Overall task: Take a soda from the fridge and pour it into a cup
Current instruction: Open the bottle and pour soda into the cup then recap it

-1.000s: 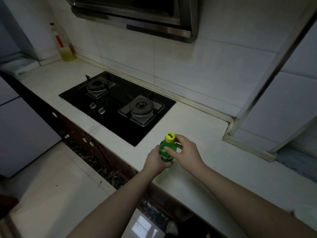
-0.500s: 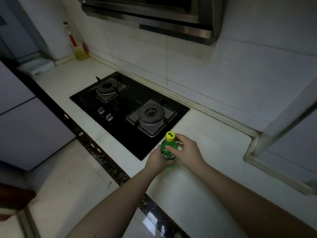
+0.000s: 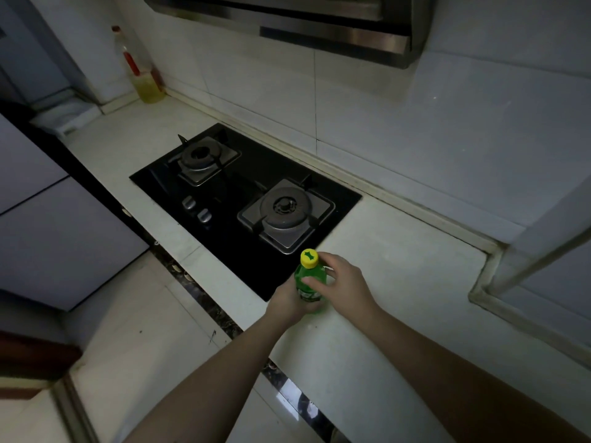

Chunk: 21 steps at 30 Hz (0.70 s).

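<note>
A: Where is the soda bottle (image 3: 308, 284) to be found?

B: It is held upright over the bench (image 3: 399, 266), just beside the near right corner of the gas hob (image 3: 243, 199). Its lower body is gripped by the left hand (image 3: 289, 302); its shoulder, just below the yellow cap (image 3: 309, 258), is clasped by the right hand (image 3: 340, 284), with fingers curled round the far side.

A: Which step is judged to be in hand?

B: The fetching appears done — the bottle is out, the cap not yet off. Opening is judged next.

A: And what is called for?

B: The right hand would need to be shifted up onto the cap and twisted while the body is steadied. No cup is seen here — one must be found before pouring.
</note>
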Motion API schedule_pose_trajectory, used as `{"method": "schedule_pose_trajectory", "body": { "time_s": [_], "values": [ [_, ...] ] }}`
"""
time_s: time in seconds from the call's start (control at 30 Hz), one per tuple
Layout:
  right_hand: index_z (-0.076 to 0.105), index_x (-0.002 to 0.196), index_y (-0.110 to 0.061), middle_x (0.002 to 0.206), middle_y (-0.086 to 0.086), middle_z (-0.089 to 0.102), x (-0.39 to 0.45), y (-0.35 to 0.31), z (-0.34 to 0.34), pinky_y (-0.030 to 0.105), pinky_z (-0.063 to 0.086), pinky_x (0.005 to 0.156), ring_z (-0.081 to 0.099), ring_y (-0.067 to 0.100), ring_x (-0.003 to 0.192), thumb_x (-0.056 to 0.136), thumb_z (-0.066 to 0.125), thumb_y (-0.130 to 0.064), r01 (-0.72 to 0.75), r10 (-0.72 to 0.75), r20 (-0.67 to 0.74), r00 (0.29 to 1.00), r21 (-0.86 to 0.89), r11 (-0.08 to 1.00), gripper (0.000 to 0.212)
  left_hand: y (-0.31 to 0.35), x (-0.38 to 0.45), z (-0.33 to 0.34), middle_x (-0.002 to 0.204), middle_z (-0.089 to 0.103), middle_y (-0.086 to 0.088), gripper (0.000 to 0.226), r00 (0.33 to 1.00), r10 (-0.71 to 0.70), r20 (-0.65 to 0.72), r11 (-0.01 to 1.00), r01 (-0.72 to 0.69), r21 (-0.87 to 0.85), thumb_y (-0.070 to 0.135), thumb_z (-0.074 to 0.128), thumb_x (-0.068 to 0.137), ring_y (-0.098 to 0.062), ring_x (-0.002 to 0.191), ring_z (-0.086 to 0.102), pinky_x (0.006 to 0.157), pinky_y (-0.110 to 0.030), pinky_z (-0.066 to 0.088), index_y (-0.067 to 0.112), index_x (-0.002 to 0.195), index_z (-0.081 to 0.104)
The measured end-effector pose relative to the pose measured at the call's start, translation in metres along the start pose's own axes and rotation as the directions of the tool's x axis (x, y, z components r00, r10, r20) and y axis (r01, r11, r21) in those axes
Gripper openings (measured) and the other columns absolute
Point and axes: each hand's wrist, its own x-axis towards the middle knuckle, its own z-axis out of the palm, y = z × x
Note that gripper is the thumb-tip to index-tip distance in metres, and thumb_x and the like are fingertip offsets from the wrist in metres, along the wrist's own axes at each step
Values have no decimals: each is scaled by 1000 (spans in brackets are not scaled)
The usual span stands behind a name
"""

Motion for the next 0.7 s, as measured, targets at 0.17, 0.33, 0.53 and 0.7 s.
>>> {"method": "schedule_pose_trajectory", "body": {
  "time_s": [0.17,0.33,0.53,0.7],
  "values": [
    [54,130,-24,124,-8,58,-2,-3,2,28,48,96,55,8,111,80,74,-33,6,-5,31,1000,-55,998,55,-4,0,-1,108,64,10,60,1000,2,12,1000,-2,5,40,83,70,-9,99,61,87,-30,51,27,120,53],
    [44,138,-23,133,-4,53,-1,-6,-4,28,43,100,51,12,120,81,73,-29,8,4,119,993,-100,995,64,-1,0,-4,106,64,10,61,997,-55,53,998,56,-8,37,85,66,-11,102,62,87,-28,51,27,117,53],
    [23,149,-14,147,8,39,-16,-1,-7,36,37,106,39,25,134,86,64,-44,-175,224,240,944,-209,962,81,5,-4,-22,143,50,-5,123,969,-166,184,978,138,155,56,81,65,-22,127,50,103,-34,44,11,154,8],
    [38,138,-13,135,11,50,-38,10,-5,40,41,100,47,29,124,90,54,-49,-139,291,288,912,-451,881,63,8,-34,-37,151,39,-15,94,964,-232,129,920,175,350,55,53,91,-28,131,46,101,-37,44,10,155,2]
  ]
}}
